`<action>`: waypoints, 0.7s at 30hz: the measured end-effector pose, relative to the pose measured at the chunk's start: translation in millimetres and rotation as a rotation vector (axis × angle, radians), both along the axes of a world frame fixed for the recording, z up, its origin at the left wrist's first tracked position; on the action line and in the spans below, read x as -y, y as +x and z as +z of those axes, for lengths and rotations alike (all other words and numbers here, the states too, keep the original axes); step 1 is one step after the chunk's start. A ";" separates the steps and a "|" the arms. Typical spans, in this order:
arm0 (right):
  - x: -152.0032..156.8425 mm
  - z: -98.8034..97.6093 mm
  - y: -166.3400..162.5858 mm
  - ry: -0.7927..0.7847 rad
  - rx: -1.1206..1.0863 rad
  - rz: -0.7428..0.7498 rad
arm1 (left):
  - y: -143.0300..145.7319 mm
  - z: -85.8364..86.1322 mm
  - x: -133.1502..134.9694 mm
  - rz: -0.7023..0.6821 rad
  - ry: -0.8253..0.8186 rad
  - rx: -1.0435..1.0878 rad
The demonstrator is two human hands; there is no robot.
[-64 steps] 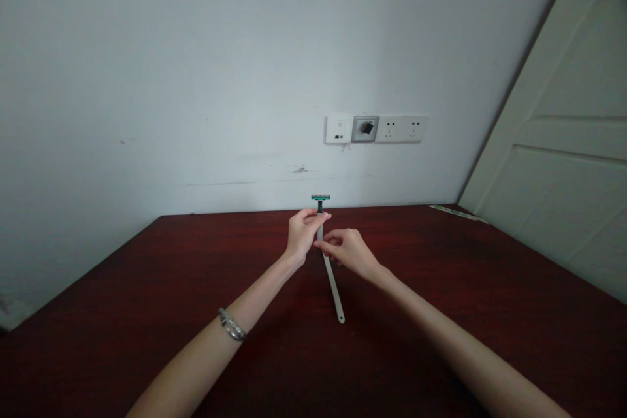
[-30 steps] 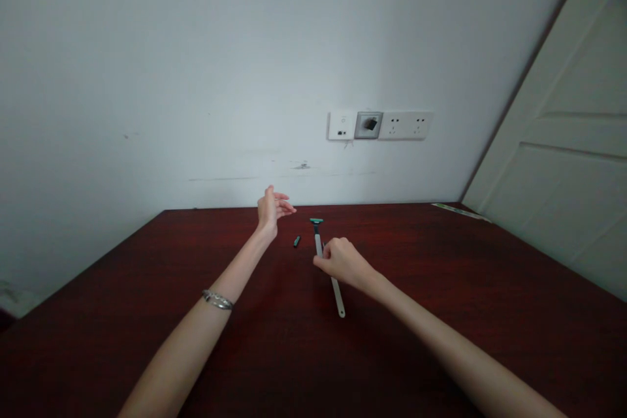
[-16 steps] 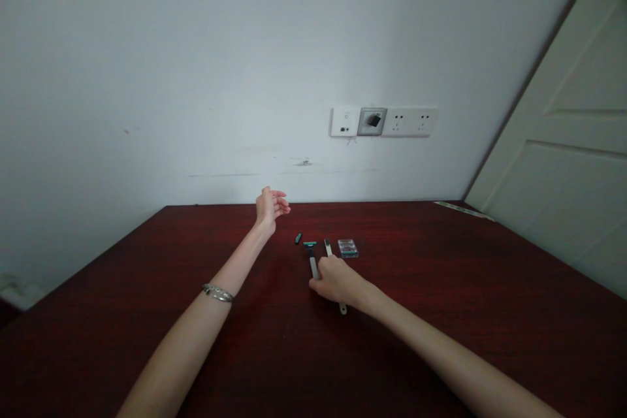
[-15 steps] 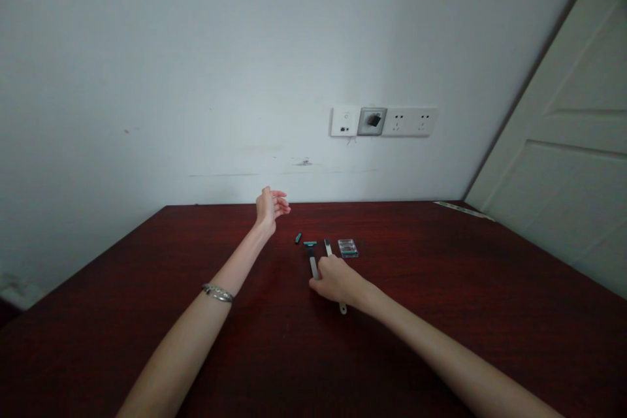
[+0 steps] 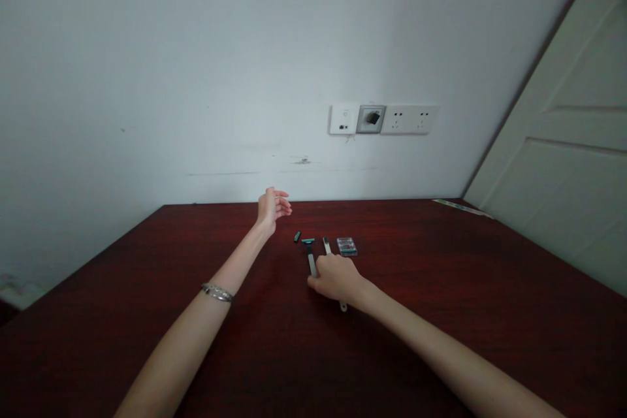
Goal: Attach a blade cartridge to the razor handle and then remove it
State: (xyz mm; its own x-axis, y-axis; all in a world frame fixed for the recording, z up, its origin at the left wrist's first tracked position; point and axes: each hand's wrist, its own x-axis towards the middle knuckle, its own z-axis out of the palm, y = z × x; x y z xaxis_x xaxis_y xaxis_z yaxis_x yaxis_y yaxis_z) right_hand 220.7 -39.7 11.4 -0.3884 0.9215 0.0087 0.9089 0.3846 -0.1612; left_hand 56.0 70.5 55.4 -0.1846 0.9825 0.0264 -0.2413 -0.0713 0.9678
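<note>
Right hand [image 5: 336,277] closed on the razor [image 5: 311,260] — head pointing away.
Handle runs toward the person; left hand [image 5: 272,204] hovers apart, open.

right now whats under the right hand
The right hand covers the lower shaft of the teal-headed razor and the middle of a grey handle. Whether it grips either is hidden.

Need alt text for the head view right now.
The right hand lies curled over a teal-headed razor on a dark red table; the left hand is raised, open. A grey handle, a clear case and a small teal piece lie beside.
</note>
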 end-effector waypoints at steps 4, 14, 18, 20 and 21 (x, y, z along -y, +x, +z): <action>1.1 1.8 -0.7 0.011 0.006 0.005 | 0.6 -1.0 0.7 -0.052 -0.005 -0.033; 0.5 0.3 -0.2 0.016 0.004 0.007 | -4.2 -3.6 -0.2 -0.230 -0.017 -0.214; 0.2 0.3 0.6 0.022 -0.005 0.012 | -6.3 -7.5 -1.9 -0.265 -0.020 -0.258; 0.0 0.3 0.3 0.018 -0.005 0.009 | -6.5 -8.6 -1.8 -0.278 -0.019 -0.287; 0.1 0.3 -0.1 0.015 -0.003 0.006 | -6.2 -8.7 -1.3 -0.284 -0.018 -0.300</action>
